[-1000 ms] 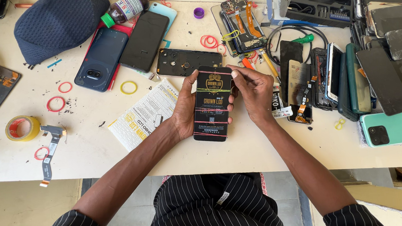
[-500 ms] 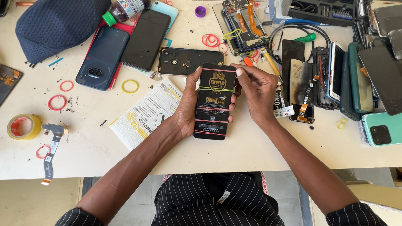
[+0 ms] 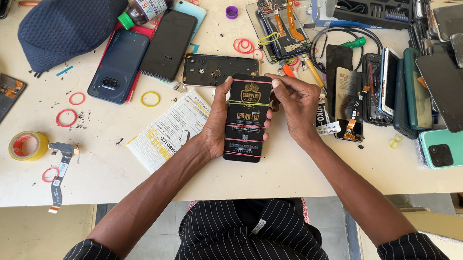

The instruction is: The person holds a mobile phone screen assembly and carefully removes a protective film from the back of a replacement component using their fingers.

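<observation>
The left hand (image 3: 216, 126) is wrapped around the left edge of a black phone screen (image 3: 247, 118), which is held flat just above the counter (image 3: 110, 159). The screen is seen as a long dark panel with gold print and thin coloured lines across it. Its upper right corner is pinched by the fingers of the right hand (image 3: 294, 107). Left of the left hand, a white printed leaflet (image 3: 170, 131) and a roll of yellow tape (image 3: 27, 145) lie on the pale counter. Right of the right hand, phones and parts are crowded together.
</observation>
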